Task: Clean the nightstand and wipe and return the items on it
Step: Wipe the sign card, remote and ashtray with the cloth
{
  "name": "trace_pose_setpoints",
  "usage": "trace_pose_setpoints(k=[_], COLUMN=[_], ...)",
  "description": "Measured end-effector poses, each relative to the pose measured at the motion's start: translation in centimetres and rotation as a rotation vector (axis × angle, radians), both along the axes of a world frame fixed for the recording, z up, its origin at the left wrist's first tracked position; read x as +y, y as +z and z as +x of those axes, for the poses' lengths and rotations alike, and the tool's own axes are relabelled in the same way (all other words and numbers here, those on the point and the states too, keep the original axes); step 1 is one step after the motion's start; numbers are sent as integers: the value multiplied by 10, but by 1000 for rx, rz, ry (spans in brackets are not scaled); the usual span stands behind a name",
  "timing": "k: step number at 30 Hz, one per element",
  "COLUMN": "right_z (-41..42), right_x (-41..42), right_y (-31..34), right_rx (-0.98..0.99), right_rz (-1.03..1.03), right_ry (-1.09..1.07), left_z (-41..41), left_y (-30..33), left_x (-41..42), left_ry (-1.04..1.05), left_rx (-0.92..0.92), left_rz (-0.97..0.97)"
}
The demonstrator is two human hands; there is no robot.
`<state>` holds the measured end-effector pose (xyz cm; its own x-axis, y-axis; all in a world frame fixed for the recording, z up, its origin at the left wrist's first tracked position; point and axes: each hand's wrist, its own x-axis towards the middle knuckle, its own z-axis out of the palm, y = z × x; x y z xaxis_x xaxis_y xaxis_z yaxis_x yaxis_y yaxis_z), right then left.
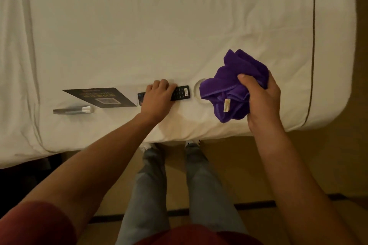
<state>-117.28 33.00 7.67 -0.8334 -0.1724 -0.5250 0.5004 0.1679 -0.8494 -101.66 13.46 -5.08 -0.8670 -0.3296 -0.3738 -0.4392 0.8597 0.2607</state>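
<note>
A black remote control (pixel 180 93) lies flat on the white bed (pixel 179 26) near its front edge. My left hand (pixel 157 95) lies over the remote's middle with fingers curled around it; both ends stick out. My right hand (pixel 262 97) grips a bunched purple cloth (pixel 235 87) just above the bed, right of the remote. A dark card with a printed code (pixel 99 96) lies left of the remote. A clear acrylic stand (pixel 73 110) lies in front of the card. The nightstand is out of view.
The bed's rounded corner (pixel 334 105) is at the right, with tan floor (pixel 239 165) beyond and in front. My legs in jeans (pixel 179 185) stand at the bed's edge. A dark gap (pixel 20 175) shows under the bed at the lower left.
</note>
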Motion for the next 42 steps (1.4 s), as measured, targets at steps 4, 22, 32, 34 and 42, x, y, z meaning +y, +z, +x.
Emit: trace_pose_setpoints(k=[4,22,32,34,42], right_z=[-3,72,106,91,24], right_x=[-1,-106,-46,-41,-112], right_y=[5,72,66,74,103], right_rx=[73,790,611,517,868], right_rz=[16,59,115,85,92], right_ry=[15,374,649,584,242], left_z=[-12,-49,-36,-31,-22], left_y=[32,200,183,179,188], left_x=[-6,14,-10,-13,-7], left_ry=[222,1173,1303,1276,1001], left_rx=[60,923,760,751,632], left_rz=[246,1626,1646,1691,1588])
